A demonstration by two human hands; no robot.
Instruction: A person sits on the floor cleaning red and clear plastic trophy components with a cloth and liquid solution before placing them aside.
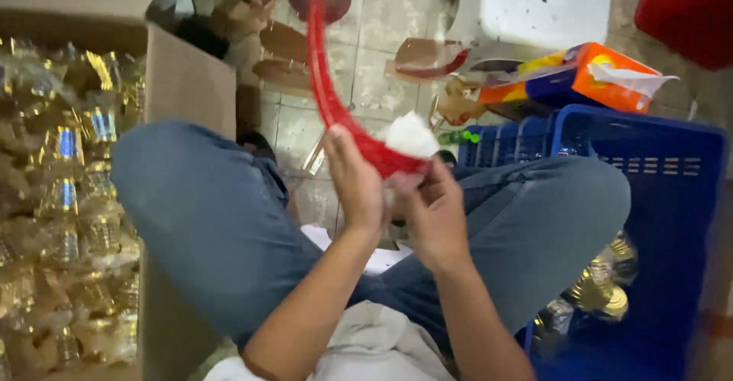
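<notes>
Left hand (355,182) grip closed on curved red plastic piece (336,114); right hand (435,209) pinching, apparently, white tissue (410,135) against it.

Tiled floor (382,30), pale, grubby, visible mainly in upper centre of the frame. Directly on it: open cardboard box (187,83) at left edge, packed with small wrapped gold-topped bottles (65,198). Blue plastic crate (672,198) at right, holding a few more such bottles (603,289) low inside. Orange-and-blue tissue box (595,79) sits just above the crate, upper right, a white sheet poking out. White plastic stool (534,3) at top, right of centre. Red container (687,11) in the top right corner. Brown cardboard scraps (282,56) scattered on tiles, top centre. Person sits cross-legged mid-frame.
</notes>
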